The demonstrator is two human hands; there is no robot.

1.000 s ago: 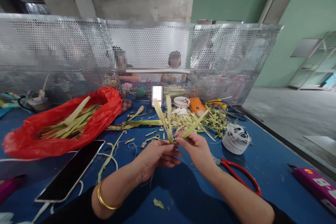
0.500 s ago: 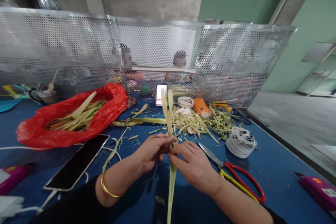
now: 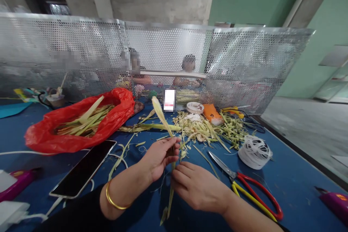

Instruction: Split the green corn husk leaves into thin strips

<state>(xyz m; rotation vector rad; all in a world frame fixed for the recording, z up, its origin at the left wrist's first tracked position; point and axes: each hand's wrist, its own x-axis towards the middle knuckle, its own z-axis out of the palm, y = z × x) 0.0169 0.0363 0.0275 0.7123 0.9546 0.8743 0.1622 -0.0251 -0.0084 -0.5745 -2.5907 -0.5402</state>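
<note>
A long, pale yellow-green dried leaf strip [image 3: 161, 116] stands upright in the middle, its broad top leaning left. My left hand [image 3: 164, 156], with a gold bangle on the wrist, pinches it between thumb and fingers partway up. Just below, my right hand [image 3: 193, 185] is closed around the strip's lower part, fingers curled and the grip partly hidden. Thin ends of the leaf hang beneath both hands. Beyond them lies a heap of shredded leaf scraps [image 3: 199, 130]. Scissors [image 3: 231, 174] with red and yellow handles rest open to the right of my right hand.
At left are a red plastic bag [image 3: 81, 145] of leaf strips, a phone [image 3: 84, 170] on a cable and a purple tool [image 3: 20, 185]. A roll of white strip [image 3: 255, 152] and another purple tool [image 3: 334, 201] sit right. People are behind a perforated metal screen [image 3: 168, 50].
The leaf's top has swung left and its two upper tips now show as one. My right hand has moved down the strip, and the long lower blade no longer hangs in front.
</note>
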